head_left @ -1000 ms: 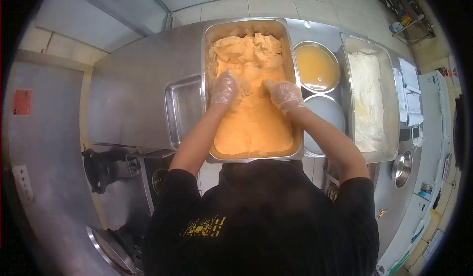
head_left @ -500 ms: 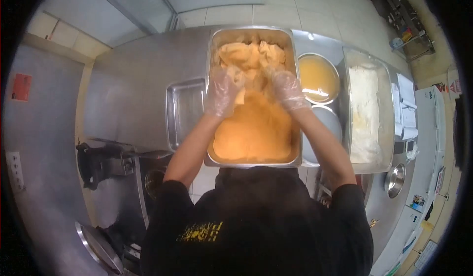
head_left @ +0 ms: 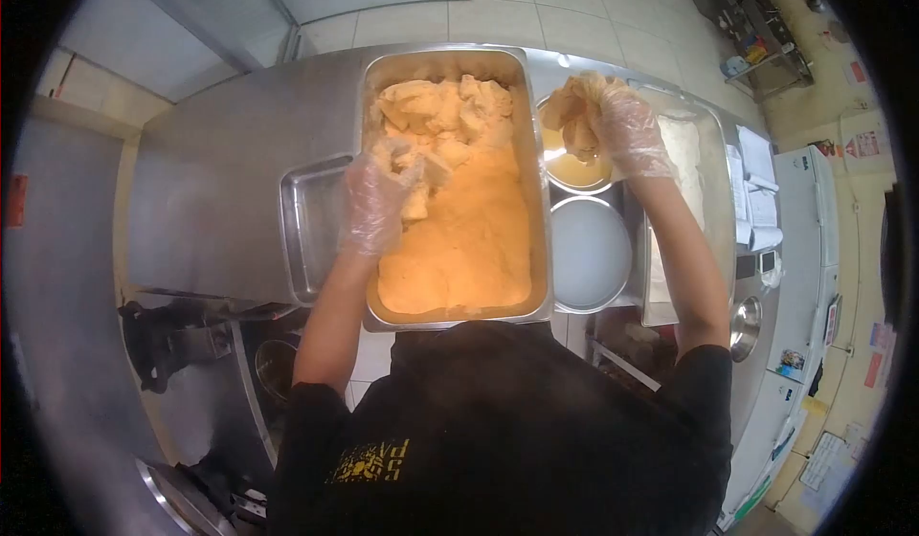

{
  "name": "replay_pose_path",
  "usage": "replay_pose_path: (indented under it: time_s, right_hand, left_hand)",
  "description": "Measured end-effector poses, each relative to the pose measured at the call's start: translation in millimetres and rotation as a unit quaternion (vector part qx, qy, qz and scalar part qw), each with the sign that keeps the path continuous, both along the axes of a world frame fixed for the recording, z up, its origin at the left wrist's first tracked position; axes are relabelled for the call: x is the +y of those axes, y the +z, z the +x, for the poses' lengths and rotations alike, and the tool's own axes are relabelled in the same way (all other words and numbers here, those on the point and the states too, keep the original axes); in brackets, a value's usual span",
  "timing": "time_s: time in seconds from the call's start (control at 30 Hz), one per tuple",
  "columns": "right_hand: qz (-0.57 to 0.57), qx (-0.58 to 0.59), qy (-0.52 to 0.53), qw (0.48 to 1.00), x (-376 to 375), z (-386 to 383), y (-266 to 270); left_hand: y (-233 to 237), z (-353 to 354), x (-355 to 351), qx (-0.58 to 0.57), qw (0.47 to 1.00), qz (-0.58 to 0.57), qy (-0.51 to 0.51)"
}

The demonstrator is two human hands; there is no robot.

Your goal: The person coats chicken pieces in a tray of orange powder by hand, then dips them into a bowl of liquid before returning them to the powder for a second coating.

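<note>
Pan [head_left: 445, 61] of orange powder [head_left: 464, 244], bowl [head_left: 586, 189] of yellow liquid [head_left: 569, 168], left grip [head_left: 407, 167] and right grip [head_left: 592, 110] pinching orange pieces [head_left: 572, 120]

Yellow-liquid bowl [head_left: 571, 174] partly hidden behind right grip [head_left: 634, 134]; marks on papers [head_left: 759, 191] too small; shirt [head_left: 536, 421] cut off below.

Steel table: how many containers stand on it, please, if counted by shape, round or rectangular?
Rectangular: 3 (orange-filled tray, small tray, white-filled tray)
Round: 2 (yellow-liquid pan, grey pan)
Total: 5
</note>
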State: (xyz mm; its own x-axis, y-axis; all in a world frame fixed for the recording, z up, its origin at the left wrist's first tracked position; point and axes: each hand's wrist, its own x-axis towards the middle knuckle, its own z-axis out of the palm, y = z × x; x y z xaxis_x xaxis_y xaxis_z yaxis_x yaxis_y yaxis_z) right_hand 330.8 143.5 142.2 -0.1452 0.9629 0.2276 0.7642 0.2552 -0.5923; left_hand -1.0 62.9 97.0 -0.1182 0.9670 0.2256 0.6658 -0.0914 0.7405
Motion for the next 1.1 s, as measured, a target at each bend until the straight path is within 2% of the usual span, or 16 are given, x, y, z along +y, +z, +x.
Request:
replay_pose_path:
  time_s: [0.03,0.07,0.13,0.17,0.2,0.27,0.3,0.4,0.47,0.57,0.7,0.77,0.87,1.1]
  right_hand:
    - [-0.11,0.1,-0.015,0.989,5,6,-2]
    - [-0.216,0.198,-0.03,0.956,9,14,-4]
    - [-0.236,0.113,-0.034,0.965,19,38,-30]
    - [-0.166,-0.03,0.013,0.986,20,45,-46]
    - [-0.076,-0.17,0.043,0.981,21,52,-62]
    - [-0.094,-0.011,0.017,0.995,45,85,-149]
    - [-0.093,-0.013,-0.002,0.996,45,88,-157]
    - [-0.097,-0.032,-0.062,0.993,42,89,-173]
    - [-0.083,-0.215,-0.059,0.971,36,77,-162]
    - [-0.158,-0.261,-0.04,0.951,40,74,-165]
    - [-0.147,-0.261,-0.063,0.952,48,86,-199]
    - [-0.113,-0.247,-0.087,0.958,47,81,-196]
    - [-0.177,-0.296,-0.074,0.936,56,80,-198]
    - [-0.189,-0.312,-0.081,0.927,62,75,-193]
  left_hand:
    - [1,1,-1,-0.014,1.0,-0.004,0.0]
    - [0,2,-1,-0.027,1.0,-0.009,-0.001]
    - [-2,4,-2,-0.052,0.999,-0.017,0.001]
    - [-1,5,-2,-0.046,0.999,-0.02,0.003]
    - [1,6,-2,-0.041,0.999,-0.023,0.007]
    - [0,6,-2,-0.037,0.999,-0.015,0.007]
    - [-2,5,-3,-0.039,0.999,-0.003,0.003]
    - [-4,3,-3,-0.036,0.999,-0.004,0.002]
    - [-3,3,-4,-0.037,0.999,-0.016,0.004]
    - [-4,2,-4,-0.032,0.999,-0.03,0.007]
    - [-12,3,-4,-0.012,1.0,-0.026,0.014]
    - [-12,4,-5,-0.003,1.0,-0.023,0.017]
    - [-10,6,-6,0.013,0.999,-0.028,0.016]
    - [-4,12,-9,-0.02,0.999,-0.04,0.011]
